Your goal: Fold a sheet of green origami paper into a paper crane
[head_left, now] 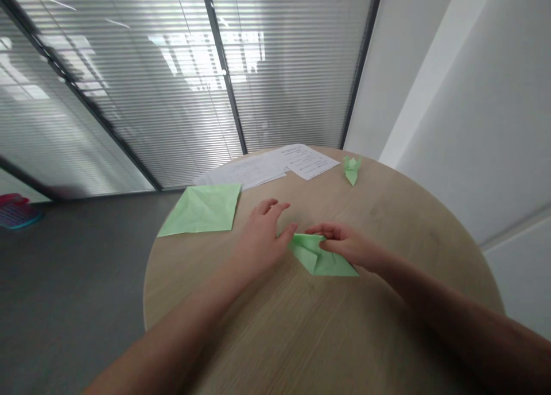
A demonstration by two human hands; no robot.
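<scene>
A partly folded sheet of green paper (pixel 316 258) is in front of me, low over the round wooden table. My right hand (pixel 344 244) pinches its upper right edge between thumb and fingers. At the paper's left corner is my left hand (pixel 267 234), with its thumb and fingers spread apart. The left thumb tip is close to that corner; whether it touches, I cannot tell. Creases run across the paper, and the right fingers hide part of its top edge.
A flat green sheet (pixel 204 210) with crease lines lies at the table's left edge. Printed white papers (pixel 307 161) overlap at the back. A small folded green paper figure (pixel 352 170) sits at the back right of the table (pixel 408 223). A basket (pixel 17 210) stands on the floor far left.
</scene>
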